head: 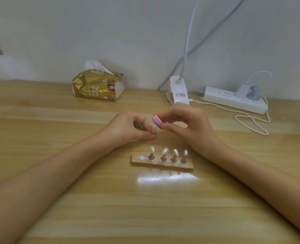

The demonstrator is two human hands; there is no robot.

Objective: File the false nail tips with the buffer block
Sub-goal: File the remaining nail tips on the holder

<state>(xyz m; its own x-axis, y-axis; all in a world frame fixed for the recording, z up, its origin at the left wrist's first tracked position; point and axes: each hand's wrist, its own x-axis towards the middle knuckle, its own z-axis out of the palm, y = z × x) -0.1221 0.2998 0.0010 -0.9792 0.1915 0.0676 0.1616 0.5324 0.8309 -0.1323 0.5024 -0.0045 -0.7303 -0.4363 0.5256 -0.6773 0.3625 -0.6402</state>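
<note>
Four false nail tips [165,150] stand on the holder [161,165]; my left hand [128,127] pinches a fifth [154,130], right hand [191,127] grips the buffer block [156,120]. Table [145,208] runs wide nearer. Tissue pack [98,83] reads 原木纯品.

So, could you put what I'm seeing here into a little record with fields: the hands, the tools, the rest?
left hand: pinches one nail tip
right hand: holds buffer block right at that tip; contact unclear
holder: wooden, near the person, four more tips standing on pegs
leftmost slot: no peg, only a white disc
at the wall: tissue pack, power strip
</note>
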